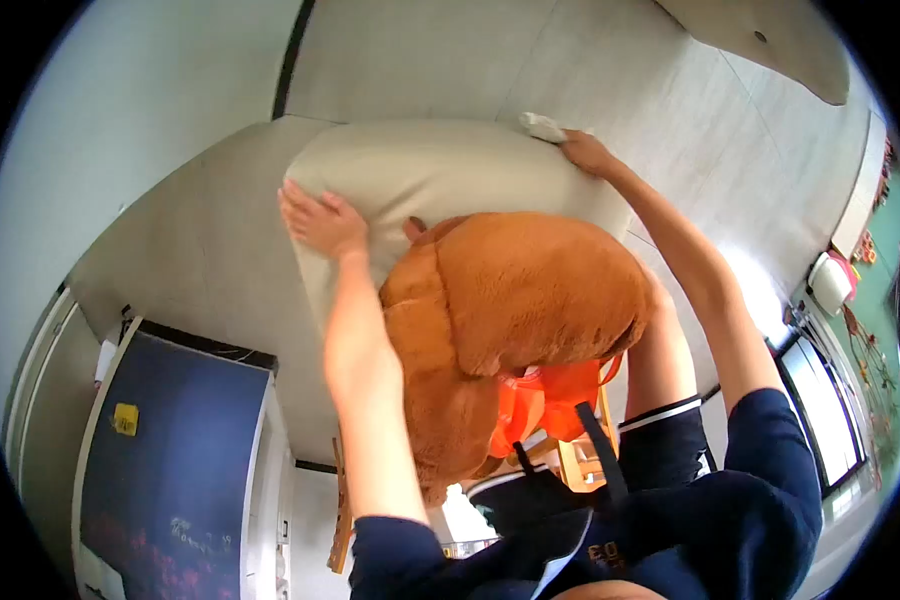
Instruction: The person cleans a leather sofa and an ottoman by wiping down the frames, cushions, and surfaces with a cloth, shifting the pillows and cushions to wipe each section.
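My left hand (325,222) lies flat with its fingers stretched out on the left edge of a beige padded seat or ottoman (420,160). At the far right corner of that seat, my right hand (588,153) is closed on a crumpled whitish cloth (542,127). A large brown plush thing (540,290) rests between my arms, against the near side of the seat, and covers part of it. Below the plush, a bright orange bag or cloth (545,400) shows near my legs.
A dark blue board-like panel (170,440) with a yellow patch stands at the lower left. Wooden chair parts (578,462) show below the plush. Another beige piece of furniture (770,40) is at the upper right. Grey tiled floor (420,60) surrounds the seat.
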A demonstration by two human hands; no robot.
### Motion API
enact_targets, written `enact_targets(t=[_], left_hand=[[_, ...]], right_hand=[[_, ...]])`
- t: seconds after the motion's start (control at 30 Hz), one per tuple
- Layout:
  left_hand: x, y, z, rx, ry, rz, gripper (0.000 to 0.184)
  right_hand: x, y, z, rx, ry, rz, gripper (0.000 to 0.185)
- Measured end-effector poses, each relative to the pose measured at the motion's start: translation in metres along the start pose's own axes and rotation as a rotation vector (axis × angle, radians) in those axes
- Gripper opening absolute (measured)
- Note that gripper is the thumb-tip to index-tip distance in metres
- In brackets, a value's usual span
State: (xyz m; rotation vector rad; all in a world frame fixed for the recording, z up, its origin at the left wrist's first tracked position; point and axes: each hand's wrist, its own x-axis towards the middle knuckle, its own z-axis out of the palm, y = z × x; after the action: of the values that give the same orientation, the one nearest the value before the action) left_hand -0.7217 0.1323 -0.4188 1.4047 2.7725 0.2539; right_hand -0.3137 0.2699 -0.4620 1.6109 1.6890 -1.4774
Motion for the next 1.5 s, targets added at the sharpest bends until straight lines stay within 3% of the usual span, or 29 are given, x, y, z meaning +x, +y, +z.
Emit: enact_targets(t=[0.1,0.2,0.27,0.33,0.37,0.4,0.43,0.47,0.5,0.53,0.63,0.7,0.8,0.83,0.87,0.9,0.93,1.0,1.07,1.13,1.2,1.27,1.33,1.37,1.43,1.5], left_hand=[[0.004,-0.005,-0.008,0.011,0.024,-0.009,0.06],[0.0,-0.012,-0.018,-0.016,-0.065,-0.037,0.062],[0.016,-0.011,-0.017,-0.057,-0.08,-0.029,0.064],[0.024,-0.03,-0.038,-0.27,-0.329,-0.051,0.07],[0.029,-0.047,-0.046,-0.274,-0.317,-0.053,0.07],[0.032,-0.071,-0.049,-0.509,-0.474,-0.084,0.072],[0.028,-0.097,-0.047,-0.746,-0.636,-0.112,0.075],[0.008,-0.124,-0.051,-0.814,-0.693,-0.232,0.076],[-0.02,-0.156,-0.05,-0.88,-0.746,-0.341,0.076],[-0.053,-0.18,-0.061,-0.742,-0.791,-0.408,0.077],[-0.178,-0.235,-0.126,-0.439,-0.914,-0.465,0.07],[-0.272,-0.264,-0.187,-0.279,-1.033,-0.498,0.067],[-0.384,-0.278,-0.268,-0.148,-1.165,-0.573,0.063],[-0.404,-0.268,-0.286,-0.174,-1.172,-0.607,0.062],[-0.385,-0.219,-0.349,-0.217,-1.307,-0.887,0.056],[-0.386,-0.186,-0.383,-0.26,-1.265,-0.95,0.056],[-0.386,-0.171,-0.413,-0.298,-1.22,-1.025,0.055],[-0.407,-0.159,-0.457,-0.602,-0.911,-1.193,0.054],[-0.48,-0.178,-0.49,-0.938,-0.631,-1.663,0.048],[-0.555,-0.171,-0.501,-0.993,-0.528,-1.868,0.047],[-0.619,-0.153,-0.482,-0.925,-0.619,-1.844,0.046],[-0.665,-0.121,-0.453,-0.814,-0.782,-1.712,0.046],[-0.696,-0.089,-0.413,-0.715,-0.926,-1.519,0.045],[-0.681,-0.048,-0.414,-0.651,-0.987,-1.443,0.045],[-0.684,-0.02,-0.374,-0.591,-1.061,-1.244,0.045],[-0.645,-0.011,-0.334,-0.523,-1.067,-1.032,0.045]], right_hand=[[0.011,-0.093,0.022,-0.081,0.046,-0.153,0.047],[-0.004,-0.102,0.04,0.153,0.05,-0.265,0.047],[-0.034,-0.1,0.018,0.104,0.032,-0.274,0.046],[-0.056,-0.081,0.011,0.085,-0.023,-0.233,0.044],[-0.091,-0.092,0.002,0.064,0.035,-0.219,0.042],[-0.126,-0.102,-0.009,0.042,0.093,-0.205,0.041],[-0.126,-0.066,-0.004,-0.042,0.075,-0.312,0.041],[-0.123,-0.033,-0.003,-0.13,0.058,-0.422,0.043],[-0.149,-0.045,-0.013,0.091,0.019,-0.289,0.042],[-0.186,-0.057,-0.015,0.312,-0.018,-0.164,0.042],[-0.268,-0.111,-0.009,0.513,0.34,-0.295,0.039],[-0.28,-0.104,0.001,0.268,0.464,-0.413,0.047],[-0.223,-0.094,-0.024,0.459,0.523,-0.408,0.046],[-0.258,-0.125,-0.066,0.537,0.431,-0.284,0.039],[-0.247,-0.131,-0.073,0.631,0.551,-0.351,0.037],[-0.233,-0.128,-0.093,0.455,0.557,-0.428,0.041],[-0.227,-0.141,-0.115,0.536,0.548,-0.445,0.042],[-0.228,-0.169,-0.142,0.601,0.606,-0.483,0.039],[-0.229,-0.208,-0.152,0.543,0.708,-0.414,0.037],[-0.192,-0.223,-0.167,0.394,0.753,-0.397,0.037],[-0.154,-0.228,-0.174,0.295,0.922,-0.503,0.036],[-0.171,-0.252,-0.202,0.535,0.781,-0.358,0.036],[-0.142,-0.217,-0.22,0.485,0.62,-0.504,0.039],[-0.092,-0.195,-0.254,0.572,0.575,-0.486,0.037],[-0.11,-0.185,-0.256,0.7,0.59,-0.525,0.041],[-0.14,-0.176,-0.254,0.766,0.795,-0.373,0.045]])
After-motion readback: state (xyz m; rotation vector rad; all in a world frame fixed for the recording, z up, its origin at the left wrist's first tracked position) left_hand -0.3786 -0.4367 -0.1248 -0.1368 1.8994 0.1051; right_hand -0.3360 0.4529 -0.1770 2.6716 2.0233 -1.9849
